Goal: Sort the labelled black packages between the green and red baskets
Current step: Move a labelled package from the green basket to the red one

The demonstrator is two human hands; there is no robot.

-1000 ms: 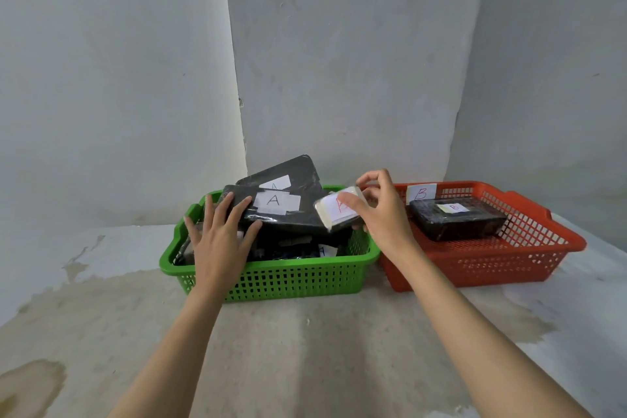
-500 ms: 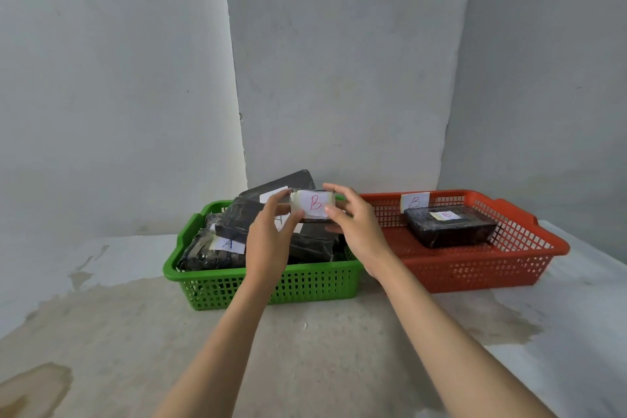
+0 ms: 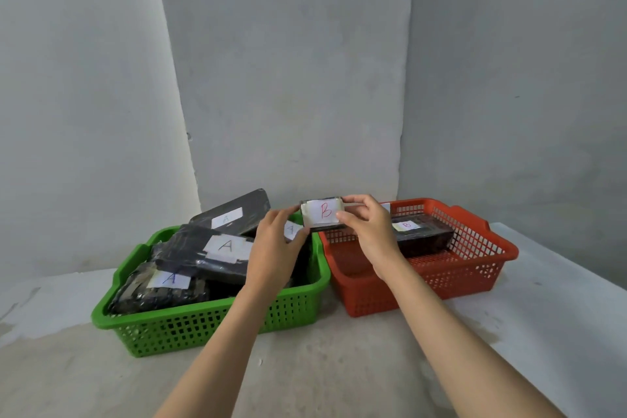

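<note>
Both hands held one small black package point(image 3: 320, 216) up in the air, above the gap where the green basket point(image 3: 210, 322) and the red basket point(image 3: 441, 276) stood side by side on the worktop point(image 3: 339, 366). The left hand point(image 3: 274, 248) pinched its left end between thumb and fingertips; the right hand point(image 3: 368, 231) gripped its right end with curled fingers. Its white label, marked B in red, faced the camera.

Two baskets were in view. In the green one, four A labels could be counted: one on the tilted rear package point(image 3: 234, 214), one on the middle package point(image 3: 210, 251), one on the front package point(image 3: 159, 292), and one partly hidden behind the left hand. More dark wrapping lay underneath, too heaped to count. The red basket held a single black package point(image 3: 424, 234) with a B label, near its back wall
</note>
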